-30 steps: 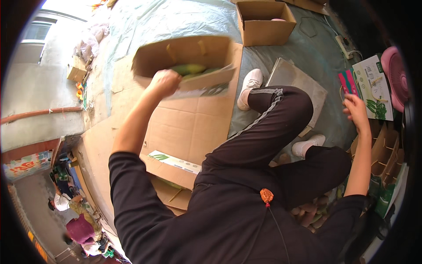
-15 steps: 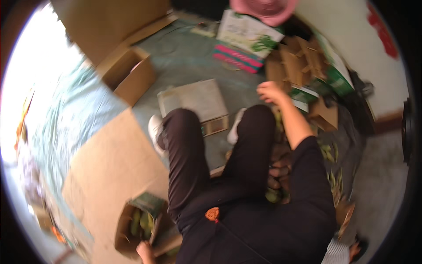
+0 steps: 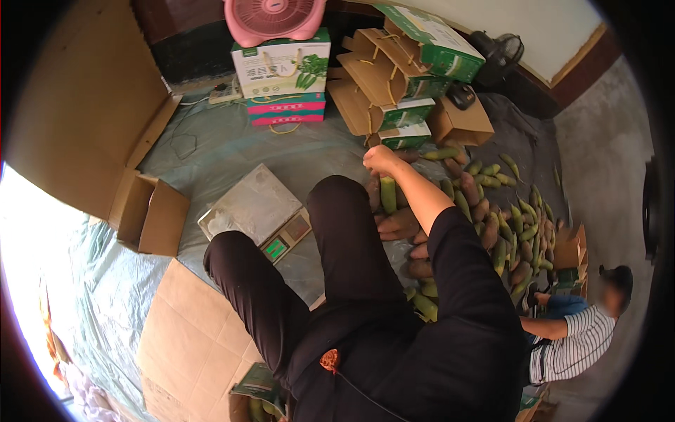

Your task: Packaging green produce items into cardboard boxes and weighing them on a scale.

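The nearest open carton (image 3: 350, 105) lies at the front of a jumble of cartons (image 3: 450, 62), just beyond the right hand (image 3: 380, 160). It looks like light, fairly stiff cardboard that would probably crease if squeezed, so I'd judge its yellow cord handle (image 3: 369, 124) the best hold. The right hand's fingers curl in, nearly together, beside that cord; I can't tell whether they grip it. The left hand is out of sight.

I see a loose black sleeve (image 3: 460, 246) behind the bare right hand (image 3: 380, 160), part of a plain black top (image 3: 450, 366). Near that hand show dark trousers (image 3: 355, 246); well back from it, a rough orange-brown pendant (image 3: 329, 360) hangs on a thin black cord (image 3: 365, 399).
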A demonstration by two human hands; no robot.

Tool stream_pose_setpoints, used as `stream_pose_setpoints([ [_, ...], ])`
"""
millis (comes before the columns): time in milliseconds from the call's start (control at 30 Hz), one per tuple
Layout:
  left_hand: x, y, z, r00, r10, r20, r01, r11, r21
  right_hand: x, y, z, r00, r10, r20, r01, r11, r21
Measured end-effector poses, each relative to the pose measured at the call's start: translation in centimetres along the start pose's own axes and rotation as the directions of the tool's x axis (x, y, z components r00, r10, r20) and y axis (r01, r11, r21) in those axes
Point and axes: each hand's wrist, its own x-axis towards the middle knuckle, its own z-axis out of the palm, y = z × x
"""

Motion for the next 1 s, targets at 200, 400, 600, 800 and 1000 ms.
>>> stream_pose_setpoints([
  [200,1.3,-3.9,-0.8,0.993,-0.029,-0.111,0.025,0.999,-0.035,1.2,3.9,-2.8,0.996,-0.021,-0.091,0.012,0.995,-0.101],
  [400,2.2,-6.6,-2.8,0.968,-0.092,-0.232,0.074,0.994,-0.086,2.1,5.4,-5.0,0.979,0.033,-0.201,-0.017,0.997,0.078],
  [600,4.9,-6.5,-6.1,0.929,-0.14,-0.343,0.096,0.985,-0.141,4.0,6.6,-9.2,0.928,0.134,-0.347,0.018,0.915,0.403],
  [800,11.6,4.9,-12.1,0.841,-0.148,-0.521,0.002,0.963,-0.27,7.2,7.4,-14.3,0.831,0.277,-0.482,0.124,0.753,0.646],
  [1000,20.2,31.7,-22.8,0.811,0.281,-0.514,-0.48,0.821,-0.309,9.2,5.6,-20.2,0.788,0.252,-0.562,0.263,0.687,0.677],
])
